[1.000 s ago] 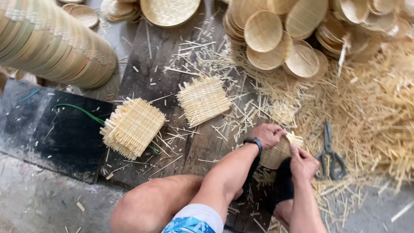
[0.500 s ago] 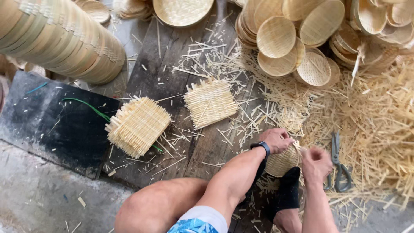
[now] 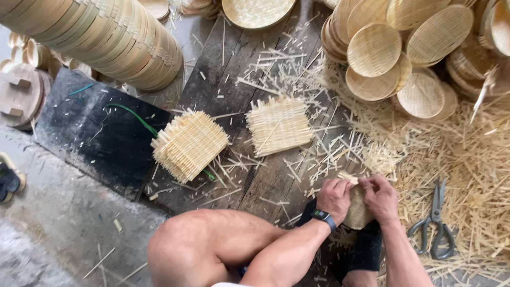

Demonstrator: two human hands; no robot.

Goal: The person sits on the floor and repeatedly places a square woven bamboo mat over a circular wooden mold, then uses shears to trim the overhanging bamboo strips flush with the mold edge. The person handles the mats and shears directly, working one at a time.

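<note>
The left hand [image 3: 334, 197], a dark watch [image 3: 322, 216] on its wrist, is curled tight on the near-left edge of a small woven bamboo mat [image 3: 357, 208], thumb on top. That mat sits low between both hands, just above a dark shoe [image 3: 365, 250], over the plank floor [image 3: 223, 69]. To work the edge well, I judge both hands should pinch close together so the strips stay flat and do not spring apart, bending only the loose ends.

Far left, a long roll of stacked bamboo trays [image 3: 101, 37] lies on its side above a dark slab [image 3: 79, 127]. Right of it lie two square stacks of woven mats, one [image 3: 188, 144] over a green cord [image 3: 130, 114], the other [image 3: 279, 126] among loose splints.

The right hand [image 3: 378, 197] is closed on the mat's far edge, fingers tucked over it. Beyond, round woven trays [image 3: 374, 50] pile up top right, and scissors [image 3: 433, 223] rest on straw offcuts [image 3: 467, 165].

No packages, labels or signs show.
</note>
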